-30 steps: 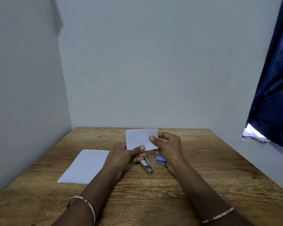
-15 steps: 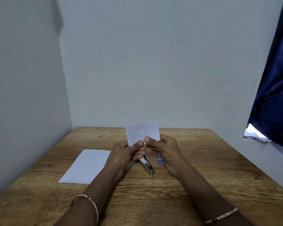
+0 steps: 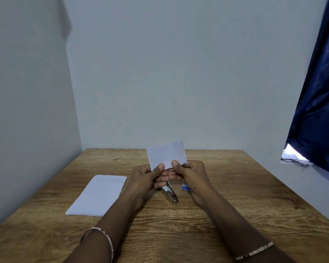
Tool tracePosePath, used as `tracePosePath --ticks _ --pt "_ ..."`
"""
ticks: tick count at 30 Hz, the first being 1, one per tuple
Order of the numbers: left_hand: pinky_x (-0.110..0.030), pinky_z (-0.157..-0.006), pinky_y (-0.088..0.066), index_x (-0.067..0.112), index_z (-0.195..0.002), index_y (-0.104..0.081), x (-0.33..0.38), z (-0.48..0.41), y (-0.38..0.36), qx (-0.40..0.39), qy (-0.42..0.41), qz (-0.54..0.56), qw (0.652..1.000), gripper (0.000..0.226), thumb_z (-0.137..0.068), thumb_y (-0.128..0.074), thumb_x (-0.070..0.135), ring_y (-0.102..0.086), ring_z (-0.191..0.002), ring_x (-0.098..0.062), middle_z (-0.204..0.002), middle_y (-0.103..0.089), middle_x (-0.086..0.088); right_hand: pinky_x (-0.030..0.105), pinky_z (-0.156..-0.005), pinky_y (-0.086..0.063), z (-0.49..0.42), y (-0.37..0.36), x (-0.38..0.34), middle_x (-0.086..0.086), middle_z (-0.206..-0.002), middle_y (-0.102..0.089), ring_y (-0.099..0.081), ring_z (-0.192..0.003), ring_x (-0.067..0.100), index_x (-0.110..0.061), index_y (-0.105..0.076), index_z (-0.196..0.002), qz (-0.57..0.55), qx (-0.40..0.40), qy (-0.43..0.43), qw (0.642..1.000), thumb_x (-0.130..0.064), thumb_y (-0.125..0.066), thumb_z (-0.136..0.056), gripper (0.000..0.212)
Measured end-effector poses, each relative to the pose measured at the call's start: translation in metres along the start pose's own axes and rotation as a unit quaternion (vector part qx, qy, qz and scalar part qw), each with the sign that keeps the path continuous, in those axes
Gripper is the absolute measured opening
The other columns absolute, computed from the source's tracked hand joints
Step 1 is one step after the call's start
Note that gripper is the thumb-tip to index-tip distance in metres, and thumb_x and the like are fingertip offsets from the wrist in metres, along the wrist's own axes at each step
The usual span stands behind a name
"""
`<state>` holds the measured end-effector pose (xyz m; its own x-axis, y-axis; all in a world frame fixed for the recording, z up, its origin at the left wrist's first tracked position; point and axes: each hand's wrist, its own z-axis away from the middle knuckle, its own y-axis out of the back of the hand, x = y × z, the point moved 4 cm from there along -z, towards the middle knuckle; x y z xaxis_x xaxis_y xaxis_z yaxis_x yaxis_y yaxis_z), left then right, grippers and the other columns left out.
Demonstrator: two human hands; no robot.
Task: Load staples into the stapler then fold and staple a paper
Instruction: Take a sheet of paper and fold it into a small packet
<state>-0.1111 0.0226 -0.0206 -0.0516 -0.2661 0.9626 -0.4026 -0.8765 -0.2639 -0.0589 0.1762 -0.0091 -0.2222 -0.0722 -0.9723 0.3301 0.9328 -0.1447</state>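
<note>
A small folded white paper (image 3: 165, 154) stands nearly upright above the table, pinched along its lower edge by both hands. My left hand (image 3: 146, 177) grips its lower left part with thumb on the near face. My right hand (image 3: 190, 173) grips the lower right part. Under the hands a metal stapler (image 3: 170, 193) lies on the wooden table (image 3: 217, 215), its tip pointing toward me. A small blue staple box (image 3: 186, 187) shows partly behind my right wrist.
A stack of white paper sheets (image 3: 99, 194) lies on the table to the left of my hands. Grey walls close the left and far sides. A dark blue curtain (image 3: 317, 101) hangs at the right, with light below it.
The paper has risen from lying low over the table to nearly upright. Both thumbs have come together at its bottom edge, and the hands have drawn closer to each other.
</note>
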Motion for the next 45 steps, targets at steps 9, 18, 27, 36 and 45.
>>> tracePosePath --ticks 9,18,27,36,45 --pt "-0.02 -0.056 -0.059 -0.005 -0.092 -0.076 0.003 0.001 0.004 0.027 0.011 0.023 0.999 0.04 -0.076 -0.081 0.031 -0.078 -0.068 -0.018 -0.078 -0.079 -0.017 0.037 -0.081 -0.065 0.001 -0.009 -0.003 0.024 -0.092 -0.079 -0.079 -0.087 0.034 0.004 -0.071 -0.105 -0.044 -0.019 -0.02 0.999 -0.025 -0.052 -0.105 0.035" --pt "-0.019 -0.054 -0.058 -0.005 -0.094 -0.075 0.004 0.002 0.011 0.059 0.008 0.045 0.997 0.045 -0.067 -0.085 0.03 -0.07 -0.057 -0.011 -0.068 -0.075 -0.008 0.029 -0.072 -0.063 -0.002 -0.005 -0.001 0.018 -0.088 -0.08 -0.077 -0.078 0.023 0.002 -0.076 -0.096 -0.066 -0.038 -0.026 0.997 -0.032 -0.072 -0.09 0.034" --pt "-0.02 -0.056 -0.057 0.006 -0.077 -0.08 0.003 0.003 0.008 0.027 0.001 0.003 1.0 0.034 -0.065 -0.088 0.036 -0.069 -0.058 -0.01 -0.07 -0.075 -0.007 0.028 -0.069 -0.062 -0.003 -0.003 0.006 0.018 -0.088 -0.08 -0.075 -0.072 0.021 -0.006 -0.081 -0.089 -0.029 -0.051 0.001 0.998 -0.016 -0.084 -0.082 0.013" --pt "-0.019 -0.052 -0.055 0.011 -0.078 -0.082 0.007 0.003 0.003 0.018 -0.015 -0.049 0.999 0.023 -0.089 -0.074 0.03 -0.074 -0.065 -0.009 -0.085 -0.081 -0.009 0.031 -0.072 -0.064 -0.01 0.004 0.002 0.015 -0.084 -0.081 -0.077 -0.075 0.024 -0.004 -0.079 -0.085 0.017 -0.005 0.003 1.0 -0.017 -0.065 -0.098 0.023" --pt "-0.021 -0.048 -0.054 0.01 -0.086 -0.081 0.009 0.006 -0.001 0.018 -0.013 -0.056 0.998 0.023 -0.095 -0.067 0.025 -0.076 -0.068 -0.012 -0.09 -0.082 -0.01 0.048 -0.087 -0.062 -0.011 0.003 0.002 0.028 -0.094 -0.077 -0.076 -0.092 0.042 0.006 -0.068 -0.107 -0.049 0.012 -0.034 0.998 -0.025 -0.04 -0.11 0.042"
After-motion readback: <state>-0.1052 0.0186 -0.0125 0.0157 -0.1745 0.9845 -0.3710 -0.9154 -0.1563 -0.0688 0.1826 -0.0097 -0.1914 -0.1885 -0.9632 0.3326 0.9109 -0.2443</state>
